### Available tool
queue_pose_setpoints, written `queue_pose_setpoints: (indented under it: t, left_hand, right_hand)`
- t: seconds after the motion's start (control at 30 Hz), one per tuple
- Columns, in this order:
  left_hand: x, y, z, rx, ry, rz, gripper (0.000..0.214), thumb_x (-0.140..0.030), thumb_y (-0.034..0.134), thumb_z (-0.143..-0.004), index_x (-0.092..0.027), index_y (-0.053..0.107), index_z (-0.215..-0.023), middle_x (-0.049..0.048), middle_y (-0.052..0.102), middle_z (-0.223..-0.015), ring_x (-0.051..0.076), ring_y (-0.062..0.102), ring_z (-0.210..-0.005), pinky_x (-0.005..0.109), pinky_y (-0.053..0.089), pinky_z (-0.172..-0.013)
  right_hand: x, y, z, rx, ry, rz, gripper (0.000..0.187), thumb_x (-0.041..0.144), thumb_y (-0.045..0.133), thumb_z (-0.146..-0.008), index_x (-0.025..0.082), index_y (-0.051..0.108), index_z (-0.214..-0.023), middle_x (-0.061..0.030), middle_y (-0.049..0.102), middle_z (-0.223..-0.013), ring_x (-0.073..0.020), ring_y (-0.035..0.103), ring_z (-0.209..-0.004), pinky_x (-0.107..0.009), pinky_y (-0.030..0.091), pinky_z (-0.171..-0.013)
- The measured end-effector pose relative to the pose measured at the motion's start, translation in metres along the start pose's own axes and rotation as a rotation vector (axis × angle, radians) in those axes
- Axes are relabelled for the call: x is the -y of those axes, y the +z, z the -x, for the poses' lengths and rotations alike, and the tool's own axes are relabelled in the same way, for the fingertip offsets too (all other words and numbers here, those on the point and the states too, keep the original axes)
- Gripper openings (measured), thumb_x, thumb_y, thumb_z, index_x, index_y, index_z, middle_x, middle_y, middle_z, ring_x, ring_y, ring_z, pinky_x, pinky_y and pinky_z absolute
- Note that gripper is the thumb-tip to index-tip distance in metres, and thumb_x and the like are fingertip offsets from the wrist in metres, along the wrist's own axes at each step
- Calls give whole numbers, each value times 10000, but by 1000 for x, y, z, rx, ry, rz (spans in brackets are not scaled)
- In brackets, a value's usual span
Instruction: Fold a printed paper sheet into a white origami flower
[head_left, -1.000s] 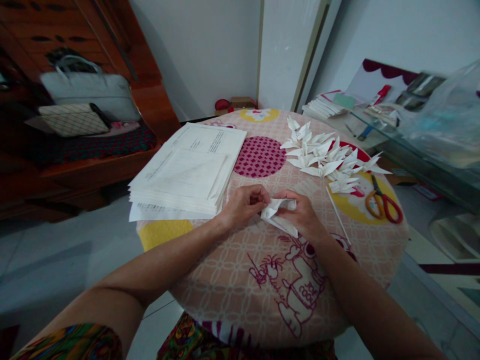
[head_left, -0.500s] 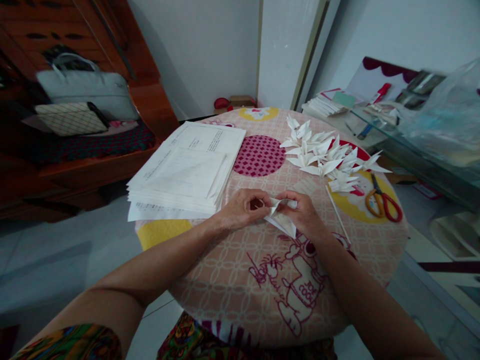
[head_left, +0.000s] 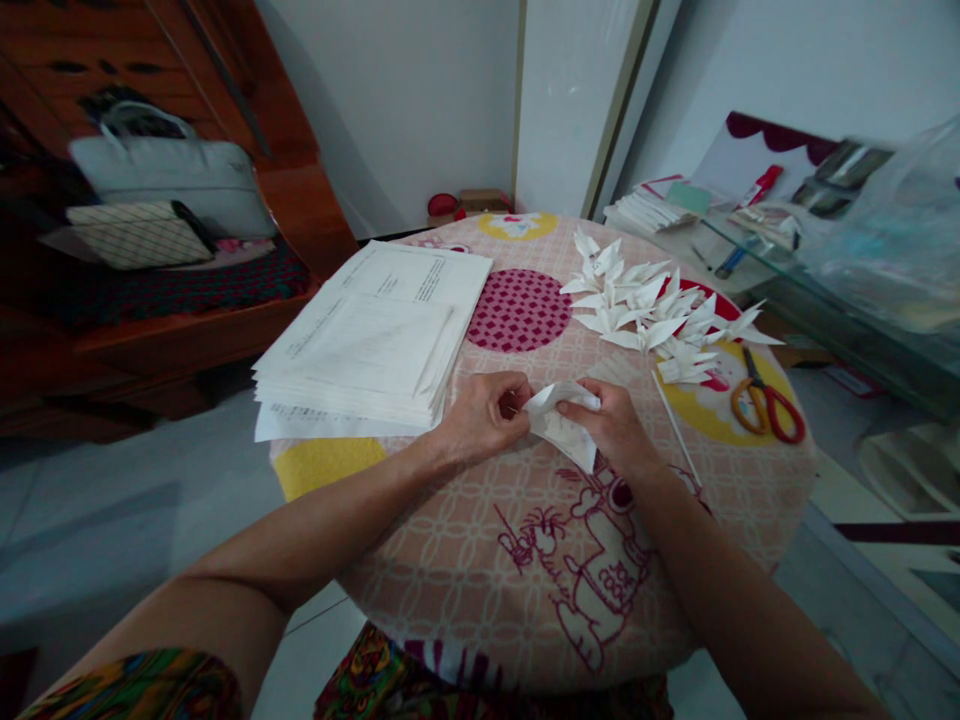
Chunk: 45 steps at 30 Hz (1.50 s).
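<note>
Between my hands, just above the patterned tablecloth (head_left: pixel 450 530), is a folded piece of white paper (head_left: pixel 564 428), its lower corner pointing toward me. My left hand (head_left: pixel 491 415) pinches its left edge with thumb and forefinger. On the other side my right hand (head_left: pixel 611 425) grips it, thumb lying on the paper's face. Beyond my right hand lies a heap of white folded paper cranes (head_left: pixel 637 300). A thin white stick (head_left: pixel 676 425) rests just right of that hand. To my left stands a stack of printed sheets (head_left: pixel 352 350) with smaller paper pieces on top.
Scissors (head_left: pixel 766 400) with orange and red handles lie at the table's right side. A glass shelf (head_left: pixel 847 320) holding a plastic bag (head_left: pixel 900 230) stands close on the right. At the left is a wooden bench (head_left: pixel 292 200) with a pale handbag (head_left: pixel 172 185).
The paper has been opened out and turned, so more of its face shows. My right thumb has moved onto its front, and my left fingers have shifted slightly left.
</note>
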<state>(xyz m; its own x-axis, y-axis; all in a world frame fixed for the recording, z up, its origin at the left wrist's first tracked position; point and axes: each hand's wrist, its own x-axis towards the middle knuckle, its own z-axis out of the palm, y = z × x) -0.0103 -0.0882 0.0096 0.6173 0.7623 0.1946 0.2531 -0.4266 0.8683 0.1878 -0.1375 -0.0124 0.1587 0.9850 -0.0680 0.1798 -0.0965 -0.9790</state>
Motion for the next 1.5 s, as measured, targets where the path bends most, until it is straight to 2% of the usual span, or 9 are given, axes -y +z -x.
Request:
queue_pose_setpoints:
  t: [0.23,0.43,0.7,0.87,1.0,1.13,1.27,1.37,1.5]
  left_hand:
    - [-4,8,-1,-33,-3,-122,259,-218,674,-725,-190,510,-924,-19,643,-787,114,605,-652,210,448,-575]
    - [2,9,-6,-153,-50,-302,129,-218,621,-751,-189,496,-768,-51,551,-614,103,504,-545,213,337,-512]
    - [1,9,-3,-57,-45,-301,170,-174,627,-757,-189,657,-924,-11,698,-750,126,605,-613,227,399,-568]
    - [8,12,-6,-38,-87,-469,282,-154,600,-747,-185,682,-1016,39,731,-848,193,653,-728,287,464,-669]
    - [9,12,-7,-50,-95,-522,330,-162,593,-739,-176,685,-1055,57,730,-875,211,661,-773,299,483,-711]
    - [4,10,-6,-51,-49,-511,335,-148,576,-739,-166,680,-1057,53,721,-858,195,648,-753,285,461,-686]
    - [0,8,-8,-39,-54,-475,149,-162,561,-754,-153,674,-850,27,662,-705,156,582,-638,261,392,-586]
    - [0,4,-11,-39,-81,-433,82,-174,567,-739,-150,644,-727,-1,593,-593,124,504,-543,245,341,-526]
    - [1,-2,-14,-43,-95,-354,183,-178,591,-707,-149,710,-842,-12,610,-588,122,524,-548,222,357,-519]
  right_hand:
    - [4,1,0,-26,-88,130,174,319,695,-680,161,642,-727,32,568,-627,-125,484,-587,-261,387,-573]
    - [4,1,0,-3,-143,178,155,303,663,-718,157,659,-773,14,623,-663,-138,537,-606,-263,408,-582]
    - [0,0,-6,181,-229,316,248,213,700,-737,152,720,-976,-56,749,-908,-189,662,-784,-291,480,-705]
    - [7,-1,1,-50,-268,734,491,145,736,-727,127,664,-1213,-89,727,-872,-224,647,-747,-341,484,-703]
    - [25,-2,17,-151,-541,873,296,101,582,-833,117,698,-1105,-147,702,-976,-263,635,-894,-380,491,-782]
    - [32,5,25,85,-757,713,321,52,433,-876,160,719,-974,-109,700,-946,-225,629,-938,-337,489,-831]
    - [26,11,21,309,-558,781,329,18,427,-834,143,726,-891,-106,700,-897,-211,623,-885,-302,470,-787]
    - [22,9,18,357,-443,811,352,-2,438,-803,152,736,-908,-97,711,-923,-208,624,-909,-297,454,-814]
    - [23,7,19,386,-441,716,276,78,476,-868,170,734,-902,-72,708,-927,-187,624,-869,-289,446,-809]
